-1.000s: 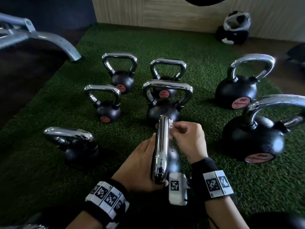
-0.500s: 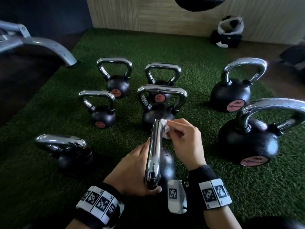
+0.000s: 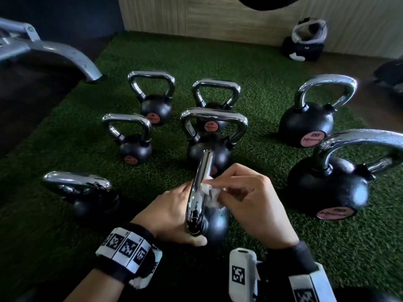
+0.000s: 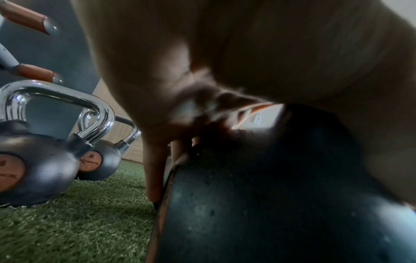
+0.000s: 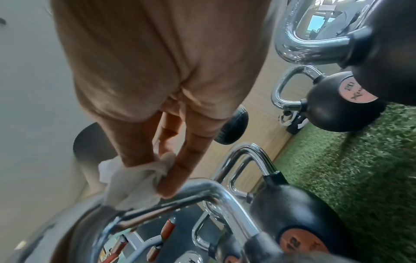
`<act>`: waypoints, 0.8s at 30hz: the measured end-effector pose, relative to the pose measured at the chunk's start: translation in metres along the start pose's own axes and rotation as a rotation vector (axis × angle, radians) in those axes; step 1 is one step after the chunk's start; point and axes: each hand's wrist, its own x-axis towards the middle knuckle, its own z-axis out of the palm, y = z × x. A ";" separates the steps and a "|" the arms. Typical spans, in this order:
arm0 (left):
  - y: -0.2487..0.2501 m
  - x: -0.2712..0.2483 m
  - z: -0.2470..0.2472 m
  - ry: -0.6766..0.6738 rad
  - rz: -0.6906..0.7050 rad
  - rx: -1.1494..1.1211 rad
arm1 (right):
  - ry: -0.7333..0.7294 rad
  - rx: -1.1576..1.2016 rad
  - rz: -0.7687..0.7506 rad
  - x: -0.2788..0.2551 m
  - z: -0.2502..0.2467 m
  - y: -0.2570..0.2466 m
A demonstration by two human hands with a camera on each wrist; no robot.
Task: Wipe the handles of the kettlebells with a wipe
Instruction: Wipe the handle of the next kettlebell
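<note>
Head view: right hand (image 3: 255, 205) pinches white wipe (image 3: 210, 194) against chrome handle (image 3: 199, 192) of nearest kettlebell (image 3: 216, 225) on green turf (image 3: 261, 62) | left hand (image 3: 172, 212) steadies that kettlebell | left wrist view: fingers (image 4: 155, 170) straight down black body | right wrist view: fingertips (image 5: 171, 185) bunch wipe on bar.

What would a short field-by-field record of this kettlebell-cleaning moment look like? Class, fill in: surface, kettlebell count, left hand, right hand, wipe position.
surface: green artificial turf
kettlebell count: eight in the head view
left hand: rests against the nearest kettlebell, steadying it
right hand: pinches a white wipe
wipe position: pressed on the right side of that kettlebell's chrome handle
</note>
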 end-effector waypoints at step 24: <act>0.000 0.002 -0.011 -0.019 -0.073 -0.096 | -0.091 0.037 0.177 -0.020 0.016 0.023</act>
